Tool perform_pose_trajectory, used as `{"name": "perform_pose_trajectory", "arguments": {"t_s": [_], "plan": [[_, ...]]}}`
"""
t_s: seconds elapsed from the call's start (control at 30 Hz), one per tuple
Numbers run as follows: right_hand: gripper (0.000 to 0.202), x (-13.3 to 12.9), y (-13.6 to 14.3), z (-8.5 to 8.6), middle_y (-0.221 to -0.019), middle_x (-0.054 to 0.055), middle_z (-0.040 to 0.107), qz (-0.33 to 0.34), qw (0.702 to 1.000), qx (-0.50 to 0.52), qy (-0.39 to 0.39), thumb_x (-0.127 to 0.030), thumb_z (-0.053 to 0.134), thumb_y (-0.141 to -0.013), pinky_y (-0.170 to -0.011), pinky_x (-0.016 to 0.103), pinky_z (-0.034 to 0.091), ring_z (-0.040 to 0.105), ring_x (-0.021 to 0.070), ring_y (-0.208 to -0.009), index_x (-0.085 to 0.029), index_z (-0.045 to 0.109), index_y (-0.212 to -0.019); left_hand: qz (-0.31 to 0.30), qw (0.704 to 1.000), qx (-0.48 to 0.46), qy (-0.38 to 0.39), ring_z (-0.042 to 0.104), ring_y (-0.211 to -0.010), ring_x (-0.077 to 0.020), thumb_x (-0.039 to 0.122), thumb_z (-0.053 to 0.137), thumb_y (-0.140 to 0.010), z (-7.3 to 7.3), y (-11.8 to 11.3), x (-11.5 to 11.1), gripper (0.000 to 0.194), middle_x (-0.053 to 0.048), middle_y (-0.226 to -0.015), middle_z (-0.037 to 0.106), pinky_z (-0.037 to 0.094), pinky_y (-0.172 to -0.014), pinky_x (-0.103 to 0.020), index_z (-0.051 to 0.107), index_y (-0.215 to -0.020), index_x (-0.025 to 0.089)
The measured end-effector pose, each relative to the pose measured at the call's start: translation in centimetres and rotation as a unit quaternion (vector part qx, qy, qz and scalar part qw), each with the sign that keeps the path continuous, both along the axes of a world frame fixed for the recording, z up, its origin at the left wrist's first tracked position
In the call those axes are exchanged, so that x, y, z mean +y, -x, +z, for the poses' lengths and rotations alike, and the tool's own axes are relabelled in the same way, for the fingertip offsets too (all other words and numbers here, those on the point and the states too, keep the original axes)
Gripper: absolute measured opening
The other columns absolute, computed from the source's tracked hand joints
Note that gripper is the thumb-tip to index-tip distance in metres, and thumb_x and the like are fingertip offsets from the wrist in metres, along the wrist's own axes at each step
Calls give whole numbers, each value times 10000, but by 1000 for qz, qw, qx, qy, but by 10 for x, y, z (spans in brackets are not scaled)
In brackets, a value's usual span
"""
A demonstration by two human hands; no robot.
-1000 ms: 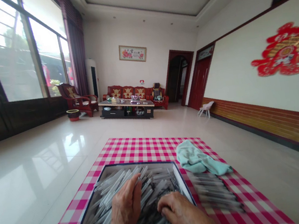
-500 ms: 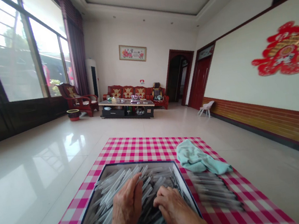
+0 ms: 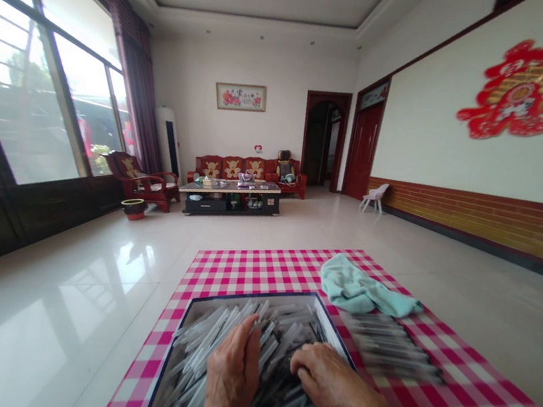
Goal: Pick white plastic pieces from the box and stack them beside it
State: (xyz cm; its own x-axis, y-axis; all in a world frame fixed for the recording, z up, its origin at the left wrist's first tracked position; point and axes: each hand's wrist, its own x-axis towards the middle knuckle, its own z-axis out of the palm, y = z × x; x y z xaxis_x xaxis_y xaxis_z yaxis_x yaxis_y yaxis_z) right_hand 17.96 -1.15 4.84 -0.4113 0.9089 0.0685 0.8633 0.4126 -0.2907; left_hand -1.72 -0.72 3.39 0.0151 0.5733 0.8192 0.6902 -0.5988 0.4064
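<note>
A dark-rimmed box (image 3: 338,329) full of clear, pen-like plastic tubes (image 3: 205,347) lies on a pink and white checked cloth (image 3: 249,262). Over the middle of the tubes is my left hand (image 3: 233,364), its fingers close together and pointing away from me; whether it pinches anything is hidden. My right hand (image 3: 326,374) is at the right part of the box, fingers curled down against the tubes, and what they hold cannot be made out. Right of the box lies a row of similar tubes (image 3: 393,348), below a crumpled mint-green towel (image 3: 358,285).
Pale shiny tiles (image 3: 89,310) surround the checked surface. Farther back stand a low table (image 3: 229,192), a red wooden sofa (image 3: 215,164), an armchair (image 3: 140,181), a pot (image 3: 134,209) and a small pale chair (image 3: 375,197).
My right hand has shifted a little to the right and toward me. My left hand has hardly moved.
</note>
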Motion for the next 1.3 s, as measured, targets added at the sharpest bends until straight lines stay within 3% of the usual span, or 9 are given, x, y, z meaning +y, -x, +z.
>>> {"name": "perform_pose_trajectory", "arguments": {"t_s": [0.2,0.4,0.53,0.8,0.9,1.1,1.2,1.3], "plan": [[246,0,11,-4,-885,47,699,-5,999,-53,-7,-158,508,-862,-819,328,374,630,222,-917,-241,730,-794,8,1000,4,3,713,-769,-160,298,402,-994,0,0,1,252,-48,-896,731,550,-666,-233,596,-1121,199],[308,0,17,-9,-995,50,677,-5,999,-51,4,-106,479,-876,-916,374,368,606,232,-1025,-285,711,-971,-2,1000,5,9,707,-774,-151,274,413,-989,1,0,0,233,-34,-902,727,537,-666,-228,578,-1139,204],[185,1,20,-13,-1013,59,683,-1,999,-50,5,-159,578,-832,-972,430,364,598,267,-1058,-251,714,-916,-5,1000,3,11,702,-757,-147,265,420,-985,-1,-1,1,220,-21,-883,722,526,-654,-224,572,-1136,213],[184,-3,33,-31,-1047,109,702,-66,995,-58,-50,-151,657,-791,-999,500,397,614,317,-1066,-184,709,-964,-9,1000,1,15,698,-766,-152,243,419,-980,-5,-1,3,220,-17,-874,714,526,-660,-233,565,-1142,213],[208,-2,34,-43,-995,115,715,-67,992,-52,-89,-64,614,-778,-989,505,420,644,306,-1011,-166,711,-932,-9,1000,1,17,699,-761,-153,244,420,-979,-6,-1,3,226,-19,-867,715,529,-658,-233,569,-1146,212],[298,6,30,-84,-971,116,716,-81,979,-22,-184,19,584,-715,-1008,528,398,639,318,-1024,-187,699,-897,-12,1000,1,19,699,-761,-153,254,421,-979,-7,0,4,230,-32,-887,720,537,-672,-231,578,-1141,214],[300,6,23,-73,-980,101,699,-59,984,20,-168,11,573,-710,-1002,510,394,617,313,-1050,-201,679,-895,-15,1000,5,24,694,-750,-152,243,417,-979,-6,0,3,236,-33,-882,716,532,-661,-234,571,-1154,209],[220,4,13,-32,-922,62,666,14,992,105,-65,-45,522,-777,-888,398,464,628,242,-925,-203,651,-859,-14,1000,8,24,692,-744,-151,237,420,-977,-6,0,3,233,-33,-873,714,533,-661,-235,570,-1153,206]]}}
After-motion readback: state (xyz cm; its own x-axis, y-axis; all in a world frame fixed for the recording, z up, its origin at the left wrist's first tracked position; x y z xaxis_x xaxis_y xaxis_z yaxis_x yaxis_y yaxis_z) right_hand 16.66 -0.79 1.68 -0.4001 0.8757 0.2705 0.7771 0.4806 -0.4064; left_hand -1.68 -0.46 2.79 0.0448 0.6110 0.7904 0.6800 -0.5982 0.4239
